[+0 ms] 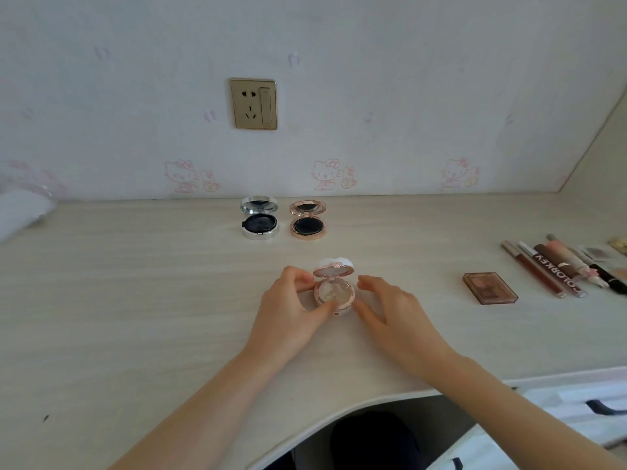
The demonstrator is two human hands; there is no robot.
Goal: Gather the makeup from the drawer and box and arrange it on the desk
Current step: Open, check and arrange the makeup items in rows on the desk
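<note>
A small pink round compact (334,290) stands open on the pale wooden desk (135,300), its lid tilted up and a white puff behind it. My left hand (291,310) pinches the compact's base between thumb and fingers. My right hand (390,310) hovers just right of it with fingers spread, thumb near the base. Two more open compacts stand at the back: a silver one (259,218) and a rose-gold one (307,219). A brown eyeshadow palette (490,287) lies to the right, beside a row of lip glosses and pencils (563,269).
A wall socket (254,104) sits on the wallpapered wall above the compacts. A white blurred object (23,212) lies at the desk's far left. The desk's curved front edge (339,415) runs below my arms, with white drawers (576,405) at lower right.
</note>
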